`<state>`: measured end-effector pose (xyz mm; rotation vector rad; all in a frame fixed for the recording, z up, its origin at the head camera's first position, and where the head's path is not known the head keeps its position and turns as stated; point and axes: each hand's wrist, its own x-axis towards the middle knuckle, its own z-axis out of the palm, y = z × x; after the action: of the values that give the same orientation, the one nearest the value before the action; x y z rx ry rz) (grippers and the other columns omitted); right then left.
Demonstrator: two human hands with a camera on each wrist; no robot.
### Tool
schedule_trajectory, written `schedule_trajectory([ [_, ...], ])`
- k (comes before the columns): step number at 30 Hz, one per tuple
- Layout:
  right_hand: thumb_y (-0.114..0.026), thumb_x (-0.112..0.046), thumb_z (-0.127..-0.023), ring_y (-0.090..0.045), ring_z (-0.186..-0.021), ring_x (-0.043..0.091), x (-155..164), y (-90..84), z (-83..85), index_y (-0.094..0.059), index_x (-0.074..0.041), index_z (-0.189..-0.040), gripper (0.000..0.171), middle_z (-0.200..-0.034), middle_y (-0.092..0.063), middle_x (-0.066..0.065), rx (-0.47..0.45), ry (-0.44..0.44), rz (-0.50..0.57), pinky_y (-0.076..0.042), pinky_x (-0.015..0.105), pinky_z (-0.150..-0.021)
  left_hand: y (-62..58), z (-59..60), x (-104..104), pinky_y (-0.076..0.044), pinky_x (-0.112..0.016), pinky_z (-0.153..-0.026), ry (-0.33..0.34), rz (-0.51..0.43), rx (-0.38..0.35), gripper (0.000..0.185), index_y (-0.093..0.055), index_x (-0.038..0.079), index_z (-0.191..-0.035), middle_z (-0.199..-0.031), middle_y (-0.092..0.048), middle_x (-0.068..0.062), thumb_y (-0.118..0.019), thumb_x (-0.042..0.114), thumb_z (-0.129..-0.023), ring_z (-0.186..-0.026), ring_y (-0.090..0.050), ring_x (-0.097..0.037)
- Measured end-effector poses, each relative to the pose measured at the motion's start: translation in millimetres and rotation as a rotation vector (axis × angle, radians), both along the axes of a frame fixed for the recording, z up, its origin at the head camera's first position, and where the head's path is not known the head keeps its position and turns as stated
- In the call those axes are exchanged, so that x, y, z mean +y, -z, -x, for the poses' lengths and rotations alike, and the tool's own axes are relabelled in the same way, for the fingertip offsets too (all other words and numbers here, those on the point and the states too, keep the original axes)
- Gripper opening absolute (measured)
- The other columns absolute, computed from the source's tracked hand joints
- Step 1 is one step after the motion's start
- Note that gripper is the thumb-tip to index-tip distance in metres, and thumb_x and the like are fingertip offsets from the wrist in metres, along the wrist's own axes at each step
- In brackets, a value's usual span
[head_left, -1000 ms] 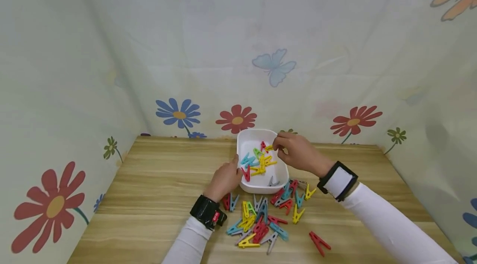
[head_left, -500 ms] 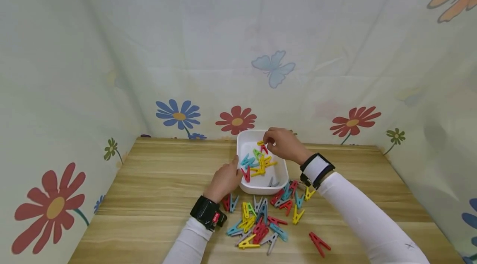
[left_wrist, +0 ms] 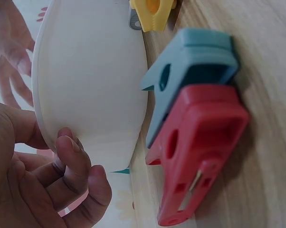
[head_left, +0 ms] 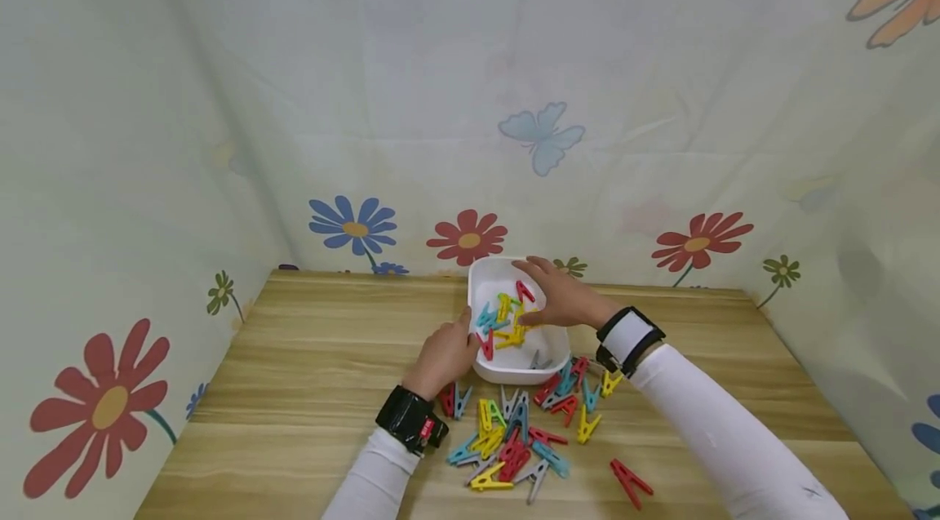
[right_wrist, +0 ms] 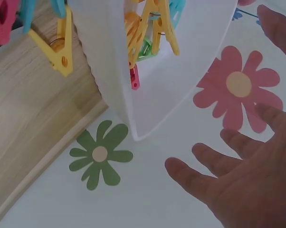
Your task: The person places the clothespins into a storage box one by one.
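A white plastic box (head_left: 520, 375) stands near the back of the wooden table, with red, yellow, green, blue and grey clothespins inside. My left hand (head_left: 443, 353) grips its left rim; in the left wrist view, the thumb goes over the rim and the fingers (left_wrist: 72, 154) curl against the outer wall. Above the box's right side, my right hand (head_left: 565, 295) has its fingers apart and holds nothing. A yellow clothespin (head_left: 503, 308) lies in the box beside the green one, left of the right hand. The right wrist view shows this hand (right_wrist: 252, 166) spread beside the rim.
In front of the box lies a loose pile of clothespins (head_left: 512, 455) in several colours. A red clothespin (head_left: 631, 482) lies apart at the right. Close below the left hand are a red clothespin (left_wrist: 202, 147) and a blue one (left_wrist: 193, 59). Flowered cloth (head_left: 367, 128) surrounds the table.
My right hand has moved left over the box and let go of a yellow clothespin, which now lies inside. Its fingers have spread. The left hand has stayed on the rim.
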<state>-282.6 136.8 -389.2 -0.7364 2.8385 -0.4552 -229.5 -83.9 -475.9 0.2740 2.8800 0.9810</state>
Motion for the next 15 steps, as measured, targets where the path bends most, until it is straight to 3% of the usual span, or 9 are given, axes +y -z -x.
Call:
schedule_trajectory([
  [5,-0.08,-0.042,-0.079,-0.032,-0.142,0.048,14.2,-6.6,-20.3,-0.027,-0.018,-0.155,0.095,-0.162,-0.017,0.02,0.074,-0.047,0.036,-0.039,0.064,-0.104,0.4,0.1,0.4,-0.042,-0.029,-0.051,-0.006,-0.013,-0.019,0.059,-0.032,0.001,-0.152,-0.094,-0.063,-0.013,-0.05,0.023,-0.101,-0.057,-0.053,-0.019],
  [12,-0.083,-0.046,-0.074,-0.031,-0.143,0.044,29.8,-10.3,-63.0,-0.028,-0.021,-0.155,0.102,-0.163,-0.017,0.015,0.219,-0.136,0.028,-0.041,0.06,-0.104,0.0,0.9,0.9,-0.041,-0.029,-0.052,-0.008,0.003,-0.005,0.058,-0.033,0.001,-0.152,-0.106,-0.066,-0.017,-0.05,0.023,-0.101,-0.059,-0.052,-0.019],
  [15,-0.086,-0.045,-0.07,-0.033,-0.142,0.044,31.8,-6.1,-83.8,-0.029,-0.021,-0.155,0.106,-0.162,-0.018,0.015,0.271,-0.163,0.011,-0.041,0.06,-0.104,-1.9,0.3,0.9,-0.041,-0.029,-0.052,-0.009,0.007,-0.007,0.059,-0.032,0.001,-0.152,-0.099,-0.066,-0.016,-0.05,0.023,-0.101,-0.059,-0.052,-0.019],
])
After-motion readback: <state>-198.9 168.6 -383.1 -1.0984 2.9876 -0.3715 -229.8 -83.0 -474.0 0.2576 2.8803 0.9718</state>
